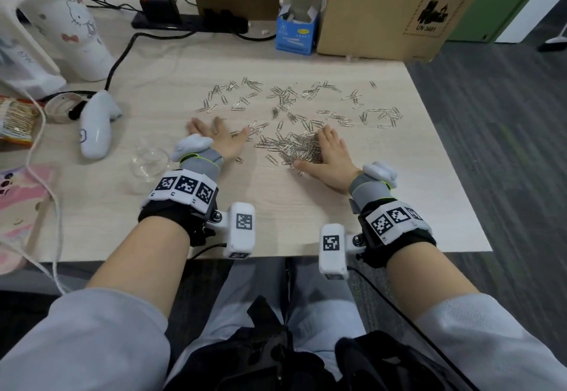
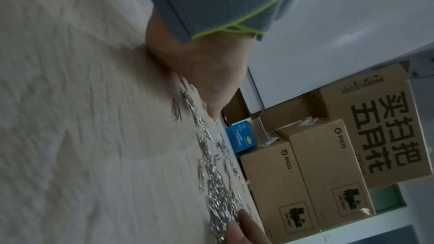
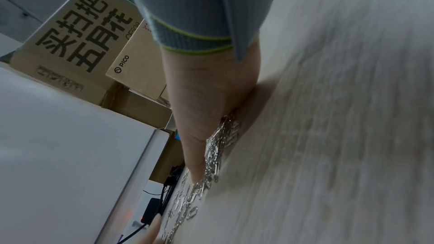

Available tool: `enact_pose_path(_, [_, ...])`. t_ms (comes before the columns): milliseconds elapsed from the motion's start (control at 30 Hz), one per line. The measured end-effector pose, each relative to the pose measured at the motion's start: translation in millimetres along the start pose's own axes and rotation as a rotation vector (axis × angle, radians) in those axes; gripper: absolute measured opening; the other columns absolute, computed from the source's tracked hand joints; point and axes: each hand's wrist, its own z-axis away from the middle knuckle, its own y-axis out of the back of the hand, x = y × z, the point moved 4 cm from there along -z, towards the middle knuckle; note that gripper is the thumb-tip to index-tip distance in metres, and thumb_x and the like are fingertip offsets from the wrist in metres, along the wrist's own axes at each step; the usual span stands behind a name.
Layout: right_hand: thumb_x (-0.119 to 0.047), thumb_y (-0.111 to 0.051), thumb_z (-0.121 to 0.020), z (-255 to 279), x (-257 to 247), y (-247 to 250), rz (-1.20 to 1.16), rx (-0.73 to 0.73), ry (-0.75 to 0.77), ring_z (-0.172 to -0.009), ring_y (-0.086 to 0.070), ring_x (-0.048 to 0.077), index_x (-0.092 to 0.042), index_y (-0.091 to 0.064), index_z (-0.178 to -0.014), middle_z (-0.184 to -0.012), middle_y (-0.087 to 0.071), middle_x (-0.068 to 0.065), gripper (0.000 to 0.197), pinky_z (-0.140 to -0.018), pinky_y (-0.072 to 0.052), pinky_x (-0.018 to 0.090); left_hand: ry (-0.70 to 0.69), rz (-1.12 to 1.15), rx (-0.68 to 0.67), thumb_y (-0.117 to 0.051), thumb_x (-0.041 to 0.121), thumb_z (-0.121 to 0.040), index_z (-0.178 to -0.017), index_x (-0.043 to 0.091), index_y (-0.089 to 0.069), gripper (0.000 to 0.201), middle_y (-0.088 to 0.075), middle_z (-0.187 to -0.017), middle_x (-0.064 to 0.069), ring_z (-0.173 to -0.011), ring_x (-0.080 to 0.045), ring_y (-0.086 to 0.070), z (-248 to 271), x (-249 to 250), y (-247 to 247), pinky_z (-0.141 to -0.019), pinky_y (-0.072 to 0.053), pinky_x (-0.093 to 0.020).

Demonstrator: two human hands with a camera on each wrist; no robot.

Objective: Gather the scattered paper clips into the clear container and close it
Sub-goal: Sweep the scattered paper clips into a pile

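On the desk (image 1: 306, 206), your flat left hand (image 1: 221, 138) and right hand (image 1: 329, 157) rake paper clips (image 1: 294, 148) (clear container (image 1: 150, 163) unfilled, unclosed).

We cannot see the paper clips (image 1: 302, 148) under the right hand (image 1: 329, 157). The clear container (image 1: 150, 162) is faint against the counter (image 1: 306, 215); its lid is indiscernible. Both wrist views are blurred.

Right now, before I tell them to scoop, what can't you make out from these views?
- Clear container: head view only; transparent and faint, so whether it has a lid on is unreadable.
- Clips under the right hand: covered by the palm in the head view; the wrist view is blurred.
- Left hand fingertips: hidden by the wrist strap in the left wrist view.
- Paper clips count: too small.
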Motion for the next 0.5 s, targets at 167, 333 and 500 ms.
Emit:
enact_pose_path(167, [-0.038,-0.069,-0.081,2.8,5.0,4.7,-0.146,0.019,0.019,-0.148,0.001,0.018,-0.008,-0.012,-0.151,-0.16,-0.001,0.006,0.095,-0.119,-0.001,0.029,-0.213,0.047,-0.149,-0.032,0.05,-0.095,-0.149,0.014,-0.009,0.068,0.008,-0.157,-0.019,-0.146,-0.029,0.013,17.6,28.1,-13.2,-0.118,0.003,-0.041])
enact_pose_path(333, [-0.022,-0.08,-0.071,5.2,14.8,27.4,-0.341,0.247,-0.023,-0.132,-0.041,0.017,-0.009,-0.047,-0.137,-0.146,-0.039,0.006,0.075,-0.102,-0.029,0.013,-0.384,0.33,-0.037,-0.062,0.017,-0.086,-0.138,0.011,-0.042,0.056,-0.04,-0.147,-0.012,-0.135,-0.025,-0.038,28.9,29.8,13.4,-0.108,-0.029,-0.029])
enact_pose_path(500, [-0.036,-0.083,-0.064,10.5,20.8,38.5,-0.272,0.222,-0.181,-0.105,-0.055,0.017,-0.016,-0.054,-0.129,-0.118,-0.051,0.004,0.074,-0.085,-0.039,0.018,-0.221,0.095,0.079,-0.079,0.018,-0.067,-0.137,0.015,-0.044,0.079,-0.048,-0.14,-0.011,-0.129,-0.03,-0.044,23.9,7.1,27.6,-0.108,-0.036,-0.036])
